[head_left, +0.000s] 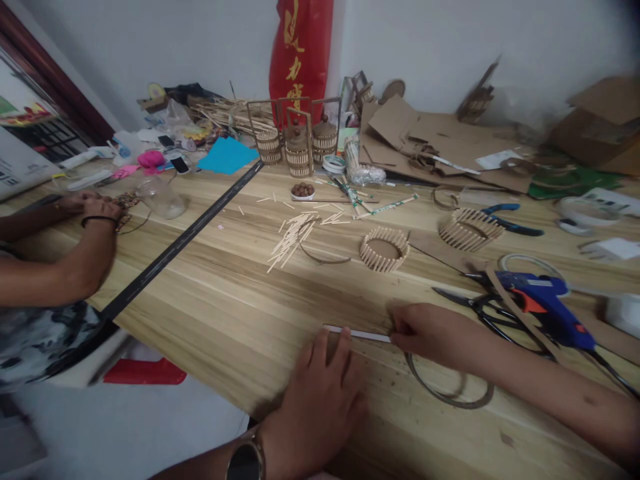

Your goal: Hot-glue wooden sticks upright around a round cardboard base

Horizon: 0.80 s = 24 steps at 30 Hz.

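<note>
My right hand (435, 333) pinches a thin, narrow strip (371, 335) whose white face shows between my hands. A brown curled length (450, 402) loops below my right wrist on the wooden table (225, 333); whether it is the same strip I cannot tell. With fingers stretched out, my left hand (323, 390) lies on the table, two fingertips touching the strip's left end. Farther off stand a ring of short wooden sticks (385, 250) and a second stick ring (471, 230). Loose pale sticks (290, 243) lie in a heap beside a thin curved band (327, 260).
Near my right forearm lie a blue glue gun (543, 297), black scissors (480, 307) and blue-handled pliers (510, 220). Small lidded wooden buckets (299, 150) and a bowl of brown beads (303, 191) stand behind. Another person's hands (97, 207) work at the left, past a black strip (185, 240).
</note>
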Available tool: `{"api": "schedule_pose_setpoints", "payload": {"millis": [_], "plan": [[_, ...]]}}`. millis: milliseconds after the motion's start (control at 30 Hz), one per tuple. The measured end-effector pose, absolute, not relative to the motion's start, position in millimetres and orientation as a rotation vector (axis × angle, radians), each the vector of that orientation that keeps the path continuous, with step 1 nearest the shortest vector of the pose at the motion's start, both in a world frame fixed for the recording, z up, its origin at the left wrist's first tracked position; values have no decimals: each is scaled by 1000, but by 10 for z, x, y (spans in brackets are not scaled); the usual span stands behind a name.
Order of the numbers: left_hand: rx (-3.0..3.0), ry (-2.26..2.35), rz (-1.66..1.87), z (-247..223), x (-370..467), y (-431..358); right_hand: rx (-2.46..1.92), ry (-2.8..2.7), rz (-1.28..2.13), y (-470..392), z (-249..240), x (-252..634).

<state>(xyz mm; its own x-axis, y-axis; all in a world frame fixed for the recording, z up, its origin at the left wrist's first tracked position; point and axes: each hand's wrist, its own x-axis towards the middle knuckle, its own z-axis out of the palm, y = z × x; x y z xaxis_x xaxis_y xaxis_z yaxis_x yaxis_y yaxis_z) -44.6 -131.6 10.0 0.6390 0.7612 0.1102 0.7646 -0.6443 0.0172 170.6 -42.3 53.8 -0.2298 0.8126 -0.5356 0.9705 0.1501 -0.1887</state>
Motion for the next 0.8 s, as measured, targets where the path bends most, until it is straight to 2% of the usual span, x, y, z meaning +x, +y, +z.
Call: {"api": "schedule_pose_setpoints", "payload": {"millis": [200, 367, 500, 800], "plan": [[-2749, -1520, -90, 182, -515, -1265, 1700, 2190, -772, -426, 568, 1579], [-2845, -1322, -277, 166, -467, -1277, 1651, 2250, -794, -389, 578, 1364], [-2946, -1326, -216, 106, -382, -1277, 1635, 2257, -834, -359, 557, 1297], [-2948, -1316, -145, -8, -370, -1288, 1760, 1944, -1350, -386, 620, 1679]]}}
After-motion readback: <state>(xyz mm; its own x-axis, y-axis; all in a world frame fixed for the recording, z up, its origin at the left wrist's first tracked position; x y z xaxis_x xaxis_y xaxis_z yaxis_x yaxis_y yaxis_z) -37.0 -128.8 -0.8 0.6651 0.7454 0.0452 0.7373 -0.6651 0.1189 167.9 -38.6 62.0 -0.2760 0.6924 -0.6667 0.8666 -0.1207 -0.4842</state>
